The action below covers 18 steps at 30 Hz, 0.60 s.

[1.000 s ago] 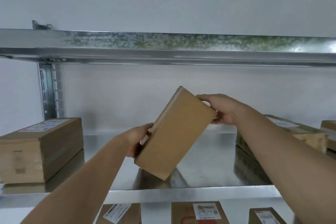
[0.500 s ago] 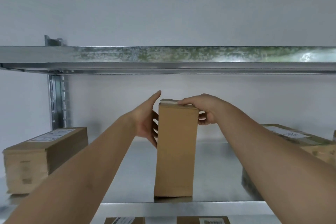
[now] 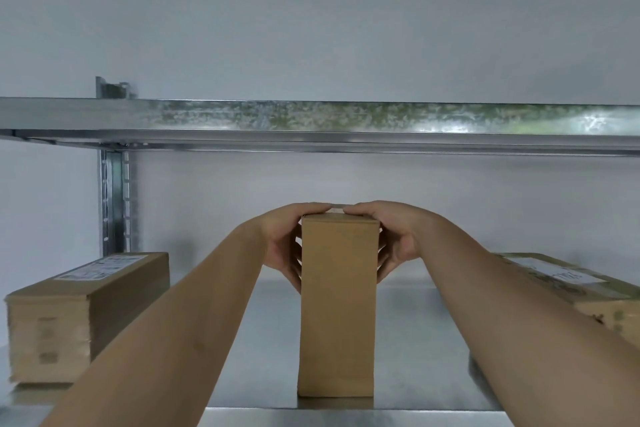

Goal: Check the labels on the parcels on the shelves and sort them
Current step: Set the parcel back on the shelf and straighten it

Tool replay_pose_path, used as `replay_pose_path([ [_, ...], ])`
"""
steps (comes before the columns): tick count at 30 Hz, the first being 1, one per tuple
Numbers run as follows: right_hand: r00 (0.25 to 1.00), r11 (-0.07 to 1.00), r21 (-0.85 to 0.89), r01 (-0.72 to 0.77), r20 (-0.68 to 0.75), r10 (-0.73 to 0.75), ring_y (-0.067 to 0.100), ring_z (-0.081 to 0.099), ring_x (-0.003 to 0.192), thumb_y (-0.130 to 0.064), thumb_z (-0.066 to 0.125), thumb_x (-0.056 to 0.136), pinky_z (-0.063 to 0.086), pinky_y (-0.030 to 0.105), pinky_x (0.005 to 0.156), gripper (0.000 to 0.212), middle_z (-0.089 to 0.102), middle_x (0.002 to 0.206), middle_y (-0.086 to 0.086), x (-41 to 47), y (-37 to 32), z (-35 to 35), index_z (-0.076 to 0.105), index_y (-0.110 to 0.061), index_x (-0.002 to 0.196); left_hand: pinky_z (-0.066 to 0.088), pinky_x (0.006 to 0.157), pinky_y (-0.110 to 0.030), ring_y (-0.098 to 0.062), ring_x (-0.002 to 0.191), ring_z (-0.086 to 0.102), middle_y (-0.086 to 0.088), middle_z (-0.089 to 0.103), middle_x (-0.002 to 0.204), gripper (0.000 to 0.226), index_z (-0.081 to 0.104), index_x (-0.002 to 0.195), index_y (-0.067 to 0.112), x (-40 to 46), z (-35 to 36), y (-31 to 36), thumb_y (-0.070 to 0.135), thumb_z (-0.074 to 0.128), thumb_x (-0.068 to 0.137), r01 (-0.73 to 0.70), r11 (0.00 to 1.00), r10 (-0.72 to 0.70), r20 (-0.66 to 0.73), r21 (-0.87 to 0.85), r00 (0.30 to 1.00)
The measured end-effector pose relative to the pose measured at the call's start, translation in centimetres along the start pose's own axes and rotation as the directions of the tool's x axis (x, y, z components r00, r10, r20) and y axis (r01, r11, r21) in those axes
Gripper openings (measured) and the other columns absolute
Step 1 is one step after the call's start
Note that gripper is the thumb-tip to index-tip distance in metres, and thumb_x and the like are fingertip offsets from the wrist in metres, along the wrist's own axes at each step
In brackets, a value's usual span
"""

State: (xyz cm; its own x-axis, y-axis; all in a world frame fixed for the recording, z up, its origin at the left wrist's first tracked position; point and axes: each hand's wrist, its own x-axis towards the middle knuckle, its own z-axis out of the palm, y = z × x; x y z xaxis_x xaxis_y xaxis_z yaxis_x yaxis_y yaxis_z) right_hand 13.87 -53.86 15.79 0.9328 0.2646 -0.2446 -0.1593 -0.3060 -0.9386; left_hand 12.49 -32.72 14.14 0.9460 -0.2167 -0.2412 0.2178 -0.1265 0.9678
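Both hands, left hand (image 3: 285, 246) and right hand (image 3: 388, 239), clasp the upright parcel (image 3: 336, 305) standing frame-centre on the shelf (image 3: 415, 340) (narrow base), so a careless release could topple it.

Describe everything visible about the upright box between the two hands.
The box is plain brown cardboard, tall and narrow, standing upright on its small end on the metal shelf, square to the camera. The face towards the camera shows no label; a pale strip, maybe tape, shows at its top edge. The left hand and right hand grip it near the top from either side, fingers down the sides and thumbs on top. It stands apart from the boxes to its left and right.
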Motion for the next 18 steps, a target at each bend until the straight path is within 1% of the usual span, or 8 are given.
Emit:
replay_pose_path([
  [8, 1.0, 0.999, -0.044, 0.029, 0.004, -0.029, 0.052, 0.067, 0.105, -0.04, 0.072, 0.09, 0.053, 0.074, 0.078, 0.058, 0.062, 0.121, 0.028, 0.27, 0.05, -0.06, 0.058, -0.003, 0.131, 0.041, 0.099, -0.076, -0.049, 0.12, 0.059, -0.023, 0.058, 0.138, 0.071, 0.058, 0.136, 0.012, 0.28, 0.03, 0.27, 0.044, 0.079, 0.076, 0.014, 1.0, -0.014, -0.02, -0.022, 1.0],
  [12, 0.999, 0.998, -0.045, 0.036, 0.0, -0.036, 0.047, 0.067, 0.095, -0.037, 0.07, 0.092, 0.055, 0.072, 0.075, 0.056, 0.064, 0.111, 0.025, 0.1, -0.06, 0.23, 0.056, -0.001, 0.133, 0.042, 0.1, -0.074, -0.047, 0.118, 0.06, -0.022, 0.056, 0.14, 0.061, 0.058, 0.136, 0.012, 0.09, 0.21, 0.45, 0.04, 0.073, 0.085, 0.013, 0.999, -0.014, -0.033, -0.032, 0.999],
  [18, 0.999, 0.998, -0.038, 0.052, -0.009, -0.053, 0.045, 0.067, 0.09, -0.036, 0.068, 0.094, 0.053, 0.072, 0.082, 0.052, 0.063, 0.11, 0.024, -0.09, -0.18, 0.45, 0.059, -0.002, 0.132, 0.042, 0.101, -0.073, -0.045, 0.115, 0.062, -0.02, 0.058, 0.139, 0.057, 0.058, 0.136, 0.012, 0.09, 0.23, 0.5, 0.037, 0.071, 0.087, 0.012, 0.999, -0.014, -0.043, -0.047, 0.999],
])
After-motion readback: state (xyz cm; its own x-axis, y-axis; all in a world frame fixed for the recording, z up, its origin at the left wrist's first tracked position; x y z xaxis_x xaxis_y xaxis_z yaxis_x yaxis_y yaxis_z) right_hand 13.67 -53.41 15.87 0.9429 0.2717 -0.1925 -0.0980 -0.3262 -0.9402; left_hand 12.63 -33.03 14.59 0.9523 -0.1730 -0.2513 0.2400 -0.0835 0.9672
